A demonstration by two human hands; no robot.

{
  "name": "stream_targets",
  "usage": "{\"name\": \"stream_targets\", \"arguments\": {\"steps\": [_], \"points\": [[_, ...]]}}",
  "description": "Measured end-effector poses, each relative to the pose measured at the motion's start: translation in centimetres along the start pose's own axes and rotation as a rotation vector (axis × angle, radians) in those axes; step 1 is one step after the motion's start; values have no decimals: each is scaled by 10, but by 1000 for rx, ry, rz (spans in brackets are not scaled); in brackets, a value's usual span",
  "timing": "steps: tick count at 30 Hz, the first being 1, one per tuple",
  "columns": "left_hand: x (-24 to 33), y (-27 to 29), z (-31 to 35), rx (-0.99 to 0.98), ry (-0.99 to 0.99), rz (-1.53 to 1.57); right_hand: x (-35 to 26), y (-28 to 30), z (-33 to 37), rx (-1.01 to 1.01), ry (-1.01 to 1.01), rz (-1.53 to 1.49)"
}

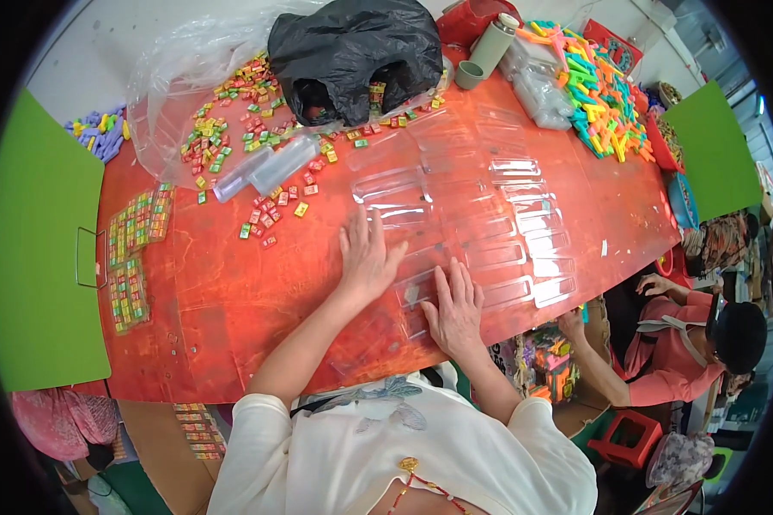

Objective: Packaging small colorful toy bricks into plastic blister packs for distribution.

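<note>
Several clear plastic trays (489, 227) with long rounded compartments lie in rows on the red table. My left hand (369, 262) rests at the left side of these trays, fingers apart, with its fingertips just below one tray. Palm down, my right hand (457, 311) touches the near trays with its fingers stretched out. Neither hand shows anything held. Left of the trays are loose small red, yellow and green wrapped pieces (270, 210), some spilling from a clear plastic bag (159, 129). Filled trays of such pieces (129, 296) lie at the table's left edge.
A black plastic bag (352, 56) stands at the back, with a thermos (495, 45) and a small green cup (468, 75) beside it. Colourful plastic parts (605, 103) are heaped at the far right. Green boards (43, 249) flank the table. A co-worker (678, 343) sits at the right.
</note>
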State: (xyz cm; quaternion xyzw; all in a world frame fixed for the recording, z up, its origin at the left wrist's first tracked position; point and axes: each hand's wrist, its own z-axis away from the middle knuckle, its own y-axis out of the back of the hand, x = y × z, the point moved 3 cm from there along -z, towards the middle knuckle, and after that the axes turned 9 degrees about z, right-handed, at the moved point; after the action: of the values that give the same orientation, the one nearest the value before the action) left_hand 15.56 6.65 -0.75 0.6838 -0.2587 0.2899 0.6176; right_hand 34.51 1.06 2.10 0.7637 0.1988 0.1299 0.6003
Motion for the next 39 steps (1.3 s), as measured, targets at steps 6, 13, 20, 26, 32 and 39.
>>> {"name": "stream_targets", "arguments": {"steps": [6, 13, 20, 26, 32, 39], "points": [[11, 11, -10, 123, -39, 52, 4, 2, -5, -17, -27, -39], [-13, 5, -46, 109, 2, -53, 1, 6, -23, 25, 8, -27], [-18, 18, -42, 193, -28, -47, -9, 14, -116, 152, 195, -90], [-27, 39, -41, 253, -144, 46, -14, -47, -231, 192, 259, 38], [-53, 109, -29, 460, -224, -138, -10, -61, -234, 208, 301, 109], [-113, 160, -68, 498, 45, -242, -24, -46, -220, 218, 312, 91]]}}
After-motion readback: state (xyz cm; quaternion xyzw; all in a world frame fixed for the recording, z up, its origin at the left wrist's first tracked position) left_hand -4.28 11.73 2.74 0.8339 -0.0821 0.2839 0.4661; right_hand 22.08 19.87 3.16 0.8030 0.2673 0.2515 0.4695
